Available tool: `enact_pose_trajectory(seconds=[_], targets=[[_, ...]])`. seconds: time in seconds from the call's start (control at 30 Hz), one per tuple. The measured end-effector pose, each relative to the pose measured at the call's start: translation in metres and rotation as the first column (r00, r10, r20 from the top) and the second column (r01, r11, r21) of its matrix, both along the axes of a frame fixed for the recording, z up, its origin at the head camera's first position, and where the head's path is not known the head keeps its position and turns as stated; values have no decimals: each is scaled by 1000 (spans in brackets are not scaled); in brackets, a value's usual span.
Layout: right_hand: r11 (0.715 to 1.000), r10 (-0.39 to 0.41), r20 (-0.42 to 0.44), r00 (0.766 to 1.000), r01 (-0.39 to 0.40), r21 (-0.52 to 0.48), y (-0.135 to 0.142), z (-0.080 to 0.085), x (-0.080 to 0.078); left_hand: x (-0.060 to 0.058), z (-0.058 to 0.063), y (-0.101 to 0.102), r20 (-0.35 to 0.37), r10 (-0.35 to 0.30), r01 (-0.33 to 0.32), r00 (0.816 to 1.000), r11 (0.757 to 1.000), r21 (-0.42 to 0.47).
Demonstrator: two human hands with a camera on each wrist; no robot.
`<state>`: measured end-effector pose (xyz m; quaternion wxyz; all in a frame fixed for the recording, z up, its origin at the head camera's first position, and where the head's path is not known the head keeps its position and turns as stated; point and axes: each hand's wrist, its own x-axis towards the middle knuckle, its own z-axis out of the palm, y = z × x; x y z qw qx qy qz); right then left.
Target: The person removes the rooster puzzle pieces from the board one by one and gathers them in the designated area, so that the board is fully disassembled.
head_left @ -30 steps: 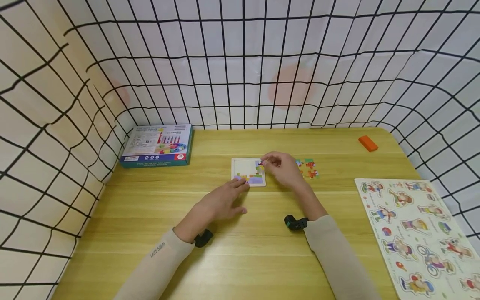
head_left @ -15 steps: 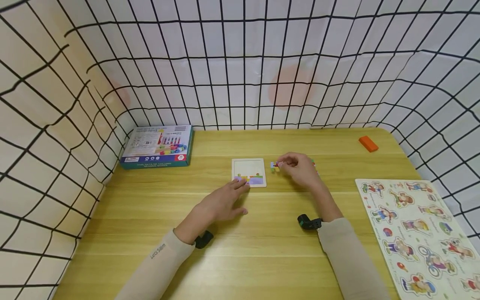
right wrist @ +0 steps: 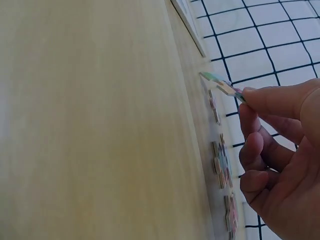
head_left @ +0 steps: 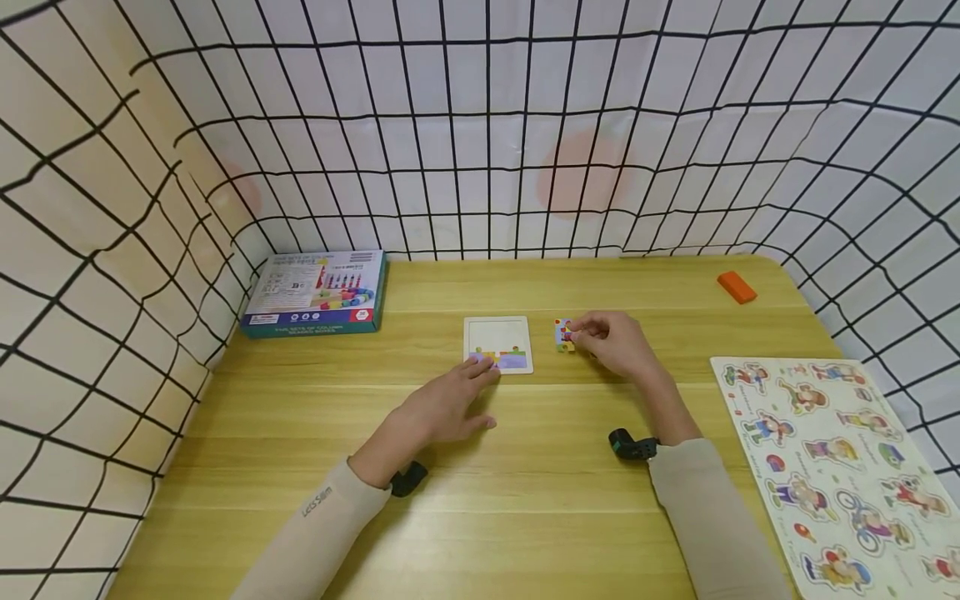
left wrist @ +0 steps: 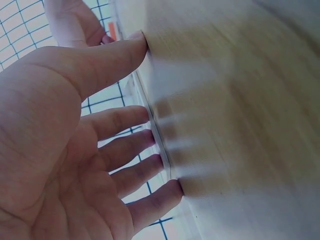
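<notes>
In the head view, a small square puzzle tray [head_left: 496, 333] lies mid-table with puzzle pieces [head_left: 513, 360] along its near edge. My left hand [head_left: 442, 404] rests its fingertips over that near edge, fingers nearly straight; the left wrist view shows the thumb and fingers [left wrist: 150, 205] spread along the tray's rim. To the right of the tray, my right hand [head_left: 611, 340] pinches a colourful puzzle piece [head_left: 562, 335] between thumb and fingertips. Seen from the right wrist, this puzzle piece [right wrist: 220, 84] is tilted and raised off the table, the other fingers curled below.
Loose puzzle pieces [right wrist: 222, 162] lie on the table beyond my right hand, hidden behind it in the head view. A boxed toy set [head_left: 315, 292] sits at the back left, an orange block [head_left: 737, 287] at the back right. A large picture board [head_left: 832, 467] covers the right side.
My right hand has lifted the puzzle piece from the tray's right side, carried it rightward, and turned it. The left hand has stayed in place.
</notes>
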<state>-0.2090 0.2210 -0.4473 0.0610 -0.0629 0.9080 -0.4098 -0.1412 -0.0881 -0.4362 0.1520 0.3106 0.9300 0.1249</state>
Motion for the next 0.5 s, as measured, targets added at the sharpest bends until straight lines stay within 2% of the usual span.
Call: enact_pose_trajectory(seconds=[0.5], targets=[[993,3,-13,1000,-2,119,2,-6,1,0,-3,1,-9,-9,9,1000,1000,0]])
